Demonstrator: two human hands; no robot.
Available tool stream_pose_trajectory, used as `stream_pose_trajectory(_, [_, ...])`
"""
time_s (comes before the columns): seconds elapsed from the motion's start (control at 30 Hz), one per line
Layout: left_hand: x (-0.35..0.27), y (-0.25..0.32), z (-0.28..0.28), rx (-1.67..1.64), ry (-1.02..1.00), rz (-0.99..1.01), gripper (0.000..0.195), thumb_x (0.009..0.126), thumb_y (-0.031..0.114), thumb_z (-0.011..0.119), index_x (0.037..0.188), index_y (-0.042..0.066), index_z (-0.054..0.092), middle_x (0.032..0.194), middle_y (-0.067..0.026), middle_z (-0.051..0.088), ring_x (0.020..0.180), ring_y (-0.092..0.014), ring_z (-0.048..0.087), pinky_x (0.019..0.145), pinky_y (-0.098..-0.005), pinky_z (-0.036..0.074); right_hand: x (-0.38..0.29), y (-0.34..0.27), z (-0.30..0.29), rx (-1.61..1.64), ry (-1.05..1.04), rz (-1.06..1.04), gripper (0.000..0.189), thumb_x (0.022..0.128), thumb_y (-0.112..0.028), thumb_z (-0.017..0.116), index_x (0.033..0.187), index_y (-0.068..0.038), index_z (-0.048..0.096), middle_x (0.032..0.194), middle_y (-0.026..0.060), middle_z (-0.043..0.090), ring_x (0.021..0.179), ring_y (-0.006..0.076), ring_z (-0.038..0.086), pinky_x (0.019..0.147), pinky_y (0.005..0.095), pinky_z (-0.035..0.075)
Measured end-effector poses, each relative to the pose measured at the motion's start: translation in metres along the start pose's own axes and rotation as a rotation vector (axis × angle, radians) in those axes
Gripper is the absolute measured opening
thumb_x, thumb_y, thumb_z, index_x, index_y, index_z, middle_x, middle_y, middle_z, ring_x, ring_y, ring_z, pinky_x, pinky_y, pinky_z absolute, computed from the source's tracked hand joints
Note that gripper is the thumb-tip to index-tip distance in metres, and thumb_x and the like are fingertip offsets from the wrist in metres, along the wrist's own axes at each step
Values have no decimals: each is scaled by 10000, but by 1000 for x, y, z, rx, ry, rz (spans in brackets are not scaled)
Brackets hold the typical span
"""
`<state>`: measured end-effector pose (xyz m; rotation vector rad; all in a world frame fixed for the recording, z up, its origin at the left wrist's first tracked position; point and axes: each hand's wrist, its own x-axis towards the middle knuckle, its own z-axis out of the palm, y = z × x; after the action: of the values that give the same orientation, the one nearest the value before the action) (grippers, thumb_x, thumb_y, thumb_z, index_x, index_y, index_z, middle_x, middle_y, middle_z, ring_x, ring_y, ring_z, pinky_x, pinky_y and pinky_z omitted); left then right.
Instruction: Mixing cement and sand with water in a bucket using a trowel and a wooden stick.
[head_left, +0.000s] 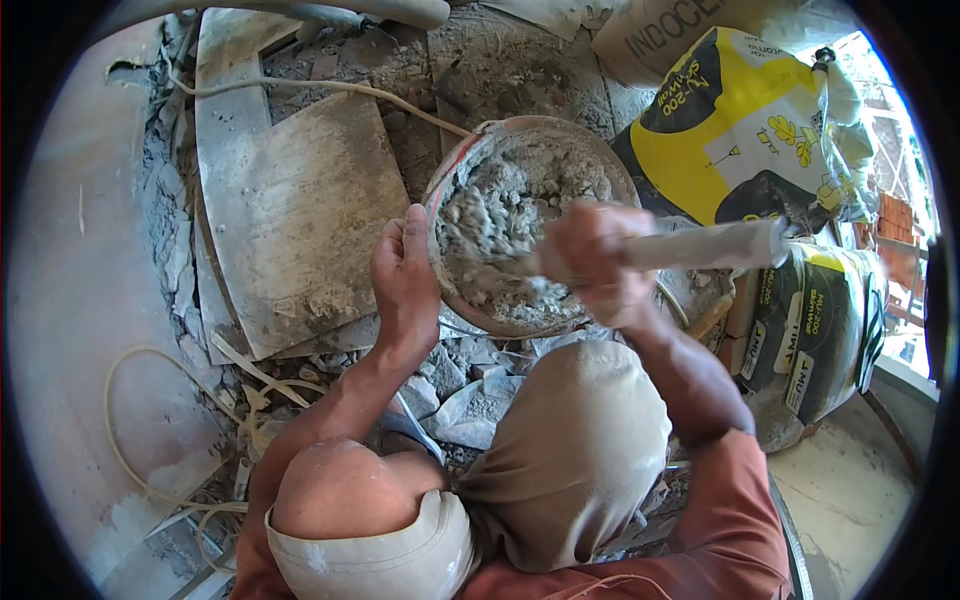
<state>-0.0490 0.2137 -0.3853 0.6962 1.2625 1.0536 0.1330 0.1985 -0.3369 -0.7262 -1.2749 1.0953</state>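
A round bucket (450, 161) with a dusty rim stands in front of my knees, holding lumpy wet grey mortar (517, 195). My left hand (409, 262) grips the bucket's left rim, thumb pointing up. Over the right side of the bucket, my right hand (600, 259) is closed around a thick pale grey handle (701, 246), which sticks out to the right. The hand and handle are blurred. The tool's working end is hidden by my hand and the mortar, so its kind cannot be told.
Yellow and black skim coat bags (720, 127) stand at the upper right, with another bagged stack (814, 330) below. A worn board (315, 217) lies left of the bucket. A pale cable (300, 81) runs to the bucket's rim. Broken rubble (450, 386) covers the ground near my knees.
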Motion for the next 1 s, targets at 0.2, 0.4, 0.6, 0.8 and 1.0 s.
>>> stream_pose_trajectory(0.2, [-3,-7,4,44,-34,91,385,1019,363,493,758,79,498,678,75,380,631,-30,292,558,-218,278,47,-4,-23,-369,360,46,467,1004,-394,489,651,-89,473,528,-37,436,427,70,392,382,248,293])
stream_pose_trajectory(0.4, [-10,-2,4,9,71,18,406,1032,342,467,709,98,435,673,74,351,634,-35,289,549,-245,284,-9,4,0,125,64,4,420,988,-335,480,644,-101,422,534,-32,405,456,65,384,354,262,297])
stream_pose_trajectory(0.6, [-8,-10,3,61,-36,138,407,1031,342,466,703,105,421,676,75,335,629,-34,281,545,-240,261,37,-5,-26,-301,350,17,448,1014,-371,476,655,-109,422,516,-30,378,422,77,344,369,272,272])
stream_pose_trajectory(0.8, [-10,-4,0,54,27,42,391,1032,344,460,765,62,503,687,61,391,654,-39,328,584,-231,322,-8,-3,-4,81,88,-20,431,1018,-314,471,642,-124,380,522,-29,326,421,77,318,361,279,234])
stream_pose_trajectory(1.0, [-8,-10,-1,96,-30,145,409,1033,362,456,758,61,492,703,60,386,660,-43,325,592,-244,324,35,-11,-30,-214,410,-11,387,1019,-284,454,673,-133,367,541,-43,321,436,71,272,400,265,238])
